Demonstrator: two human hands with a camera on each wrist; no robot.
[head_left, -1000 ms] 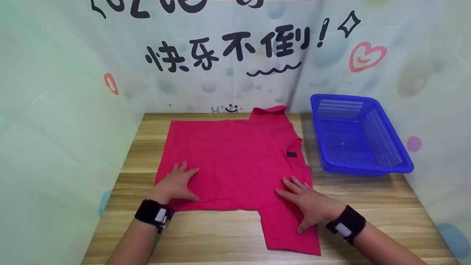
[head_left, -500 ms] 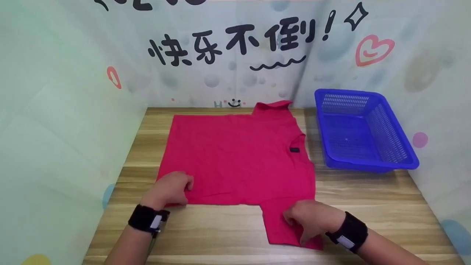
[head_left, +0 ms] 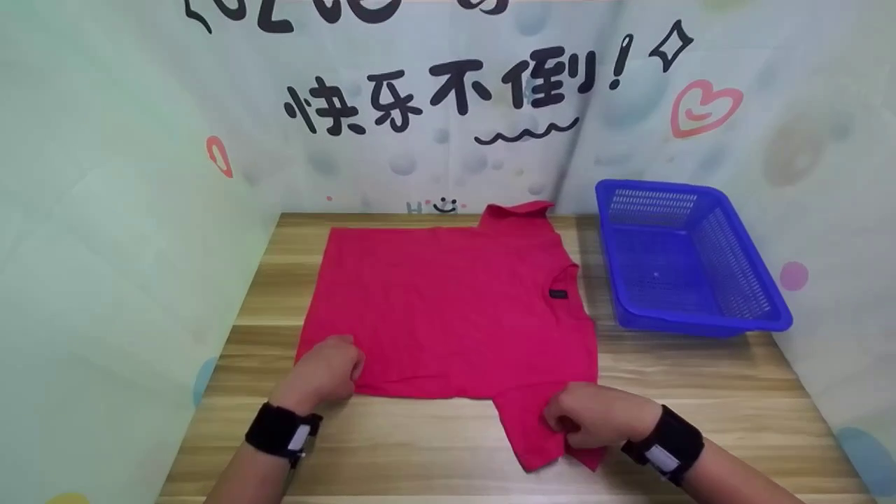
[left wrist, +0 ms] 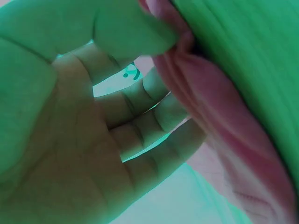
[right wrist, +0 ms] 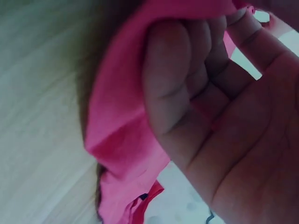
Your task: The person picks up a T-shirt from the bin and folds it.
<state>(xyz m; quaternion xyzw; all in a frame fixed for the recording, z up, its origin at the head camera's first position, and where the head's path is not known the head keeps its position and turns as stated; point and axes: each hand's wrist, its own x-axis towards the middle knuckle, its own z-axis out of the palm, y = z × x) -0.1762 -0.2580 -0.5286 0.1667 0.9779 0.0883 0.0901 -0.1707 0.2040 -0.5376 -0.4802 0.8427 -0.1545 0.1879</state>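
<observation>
A red short-sleeved T-shirt (head_left: 448, 308) lies spread on its side on the wooden table, its collar with a dark label to the right and its hem to the left. My left hand (head_left: 325, 367) pinches the near corner of the hem; the left wrist view shows the thumb pressing a fold of cloth (left wrist: 215, 102) against the fingers. At the near sleeve, my right hand (head_left: 595, 416) pinches the fabric with curled fingers, and the sleeve is bunched there. In the right wrist view the cloth (right wrist: 121, 126) drapes over the fingertips, lifted slightly from the table.
A blue plastic basket (head_left: 700, 325) with perforated sides stands at the back right, beside the shirt. The wooden table (head_left: 420, 448) meets a printed cloth backdrop (head_left: 392, 175) at the rear, with pale walls at both sides.
Both hands have gone from flat, spread fingers on the shirt to pinching its near edge. The right hand has shifted toward the sleeve, and the sleeve's end is now gathered up.
</observation>
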